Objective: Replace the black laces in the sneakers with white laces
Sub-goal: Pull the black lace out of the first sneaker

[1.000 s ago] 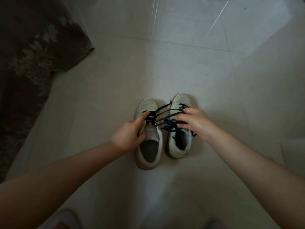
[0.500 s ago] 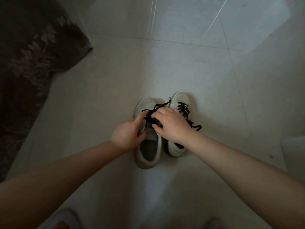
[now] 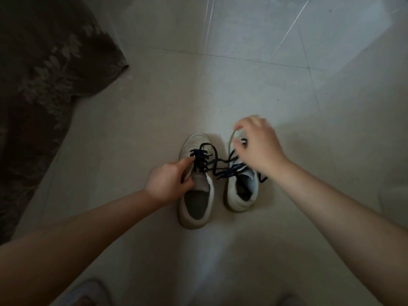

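Loosely, black laces (image 3: 217,164) strung between two pale sneakers (image 3: 196,191).

Two sneakers (image 3: 217,180) stand side by side on the floor (image 3: 242,85), rug (image 3: 44,85) far left.

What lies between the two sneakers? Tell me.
In the head view, loose black laces span the gap between the left sneaker and the right sneaker; elsewhere the gap shows bare floor tile.

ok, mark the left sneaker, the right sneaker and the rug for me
left sneaker (image 3: 196,214), head view, on its heel collar.
right sneaker (image 3: 239,203), head view, on its heel.
rug (image 3: 44,85), head view, on its leaf pattern.
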Available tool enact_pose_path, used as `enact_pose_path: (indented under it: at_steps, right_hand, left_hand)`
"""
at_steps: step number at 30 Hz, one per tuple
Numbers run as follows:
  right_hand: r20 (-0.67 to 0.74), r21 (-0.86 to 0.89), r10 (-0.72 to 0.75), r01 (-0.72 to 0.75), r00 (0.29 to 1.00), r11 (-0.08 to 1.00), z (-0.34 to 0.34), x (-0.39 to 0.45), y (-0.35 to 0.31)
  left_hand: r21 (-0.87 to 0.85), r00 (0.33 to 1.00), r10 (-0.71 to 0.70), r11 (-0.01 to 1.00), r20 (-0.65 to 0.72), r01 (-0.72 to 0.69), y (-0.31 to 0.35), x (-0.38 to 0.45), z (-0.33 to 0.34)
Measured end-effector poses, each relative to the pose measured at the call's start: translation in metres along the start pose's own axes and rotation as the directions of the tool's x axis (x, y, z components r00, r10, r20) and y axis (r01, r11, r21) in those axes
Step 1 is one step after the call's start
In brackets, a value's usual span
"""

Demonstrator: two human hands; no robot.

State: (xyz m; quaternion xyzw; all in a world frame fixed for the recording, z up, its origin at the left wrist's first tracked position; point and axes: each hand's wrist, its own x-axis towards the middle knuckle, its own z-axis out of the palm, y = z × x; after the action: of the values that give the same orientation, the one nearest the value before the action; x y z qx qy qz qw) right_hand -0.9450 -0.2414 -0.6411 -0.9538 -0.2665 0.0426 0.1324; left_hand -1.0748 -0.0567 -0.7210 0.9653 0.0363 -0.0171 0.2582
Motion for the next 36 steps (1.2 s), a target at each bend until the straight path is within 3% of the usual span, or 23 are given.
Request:
enact_pose_path:
  at_steps: [3,5,11,14,18,21,24,26,29,33,36]
  right_hand:
    - [0.260,-0.030,-0.320,0.339,0.911,0.940,0.023,-0.011,-0.040]
    - [0.389,-0.062,-0.322,0.373,0.863,0.926,0.039,-0.014,-0.056]
    - [0.336,0.076,-0.221,0.208,0.916,0.975,0.039,-0.006,-0.046]
    - [0.228,0.118,-0.037,0.010,0.973,0.993,0.027,0.003,-0.016]
    - [0.170,0.069,0.147,-0.160,0.974,0.985,0.012,0.009,0.016]
    - [0.184,0.057,-0.019,0.008,0.983,0.998,0.017,-0.001,0.000]
    - [0.251,0.130,-0.274,0.248,0.929,0.960,0.027,-0.014,-0.040]
    - [0.309,0.085,-0.306,0.294,0.901,0.952,0.037,-0.017,-0.063]
    - [0.408,0.023,-0.084,0.082,0.909,0.996,0.050,-0.011,-0.075]
    - [0.589,0.291,0.104,-0.330,0.801,0.898,0.052,-0.003,-0.071]
    - [0.612,0.286,0.104,-0.342,0.784,0.895,0.051,-0.004,-0.067]
  left_hand:
    - [0.004,0.998,0.022,1.000,-0.059,-0.021,-0.002,-0.002,-0.002]
    - [0.003,0.995,0.024,1.000,-0.093,-0.024,-0.004,-0.004,-0.004]
    - [-0.011,0.992,-0.030,1.000,-0.126,0.029,-0.017,-0.018,-0.015]
    - [-0.089,0.992,-0.076,0.994,-0.101,0.068,-0.022,-0.023,-0.021]
    - [-0.116,0.992,-0.092,0.990,-0.083,0.082,-0.021,-0.024,-0.024]
    - [-0.156,0.990,-0.123,0.981,-0.066,0.112,-0.017,-0.024,-0.022]
    - [-0.182,0.987,-0.141,0.975,-0.072,0.126,-0.013,-0.022,-0.019]
    - [-0.195,0.987,-0.143,0.972,-0.073,0.127,-0.013,-0.020,-0.018]
    - [-0.211,0.985,-0.161,0.967,-0.063,0.145,-0.014,-0.021,-0.017]
    - [-0.187,0.980,-0.188,0.967,-0.068,0.172,-0.013,-0.024,-0.017]
    - [-0.091,0.982,-0.107,0.991,-0.156,0.094,-0.006,-0.029,-0.012]
